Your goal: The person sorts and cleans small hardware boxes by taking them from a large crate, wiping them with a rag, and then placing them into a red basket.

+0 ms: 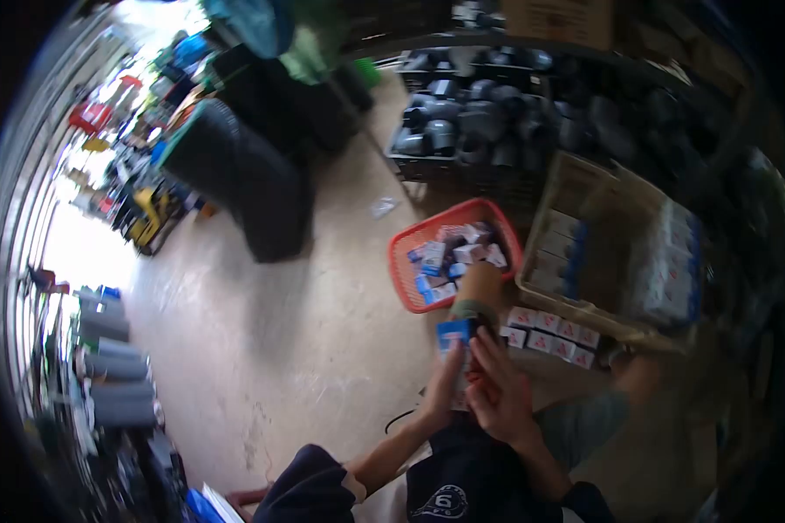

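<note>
A small blue-and-white box (453, 334) is held in my left hand (443, 386), its blue end pointing away from me. Close beside it, my right hand (502, 397) has its fingers closed around something dark with a bit of red, mostly hidden and blurred. Just beyond the hands, an orange-red plastic basket (399, 272) holds several small white, blue and pinkish boxes in a loose heap. To the right of my hands, small white boxes with red marks (551, 336) are lined up in two rows on the floor.
An open cardboard carton (576, 307) with white-and-blue boxes inside stands at the right. Behind it, crates hold grey pipe fittings (475, 122). A large black roll (244, 183) stands on the concrete floor (323, 349). My legs extend near the basket and carton.
</note>
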